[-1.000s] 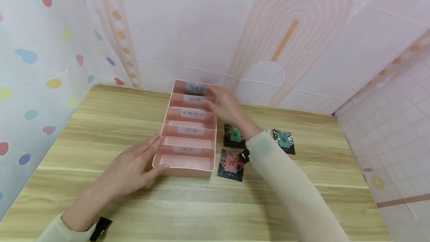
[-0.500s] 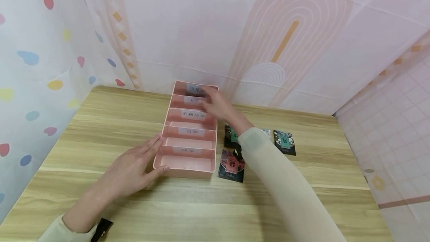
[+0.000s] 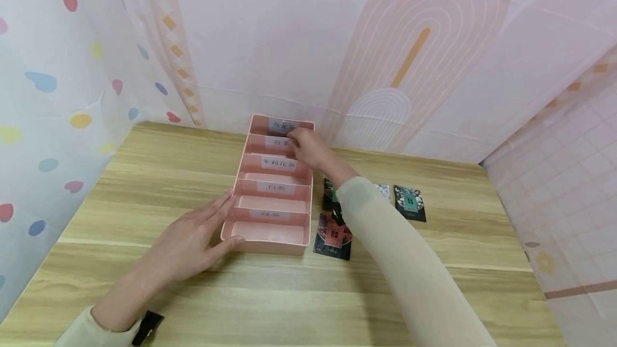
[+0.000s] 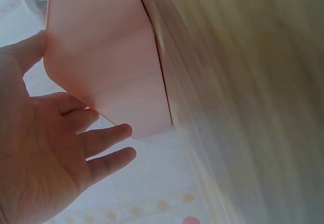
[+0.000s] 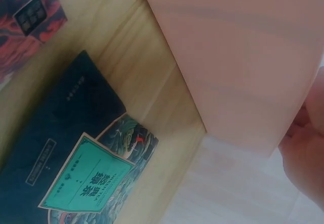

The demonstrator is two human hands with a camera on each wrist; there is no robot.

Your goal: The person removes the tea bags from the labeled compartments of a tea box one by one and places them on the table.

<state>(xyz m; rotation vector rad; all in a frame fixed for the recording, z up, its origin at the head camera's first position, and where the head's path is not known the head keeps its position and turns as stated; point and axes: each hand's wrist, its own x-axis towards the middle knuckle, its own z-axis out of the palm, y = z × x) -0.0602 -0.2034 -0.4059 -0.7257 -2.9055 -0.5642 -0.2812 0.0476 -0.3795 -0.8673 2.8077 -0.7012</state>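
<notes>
A long pink divided box (image 3: pixel 277 248) stands on the table, several compartments deep, with a white label in each. My left hand (image 3: pixel 193 242) rests at its near left corner, thumb on the front rim and fingers along the left side. In the left wrist view those fingers (image 4: pixel 109 140) are loosely extended against the wall. My right hand (image 3: pixel 310 148) reaches over the right rim near the far two compartments, fingers bent down. Its fingertips are hidden, and whether they pinch anything does not show. A dark patch lies low in the farthest compartment.
Right of the box lie tea sachets: a red-labelled one (image 3: pixel 332 237), a green-labelled one (image 5: pixel 88 176) partly under the right sleeve, a whitish one (image 3: pixel 383 191) mostly covered, and another green-labelled one (image 3: pixel 410 203). Patterned cloth (image 3: pixel 270 42) hangs behind the table.
The right hand's fingers, spread over the far compartments earlier, have drawn together and bent downward; its forearm has shifted slightly left. The left hand and the box stay put.
</notes>
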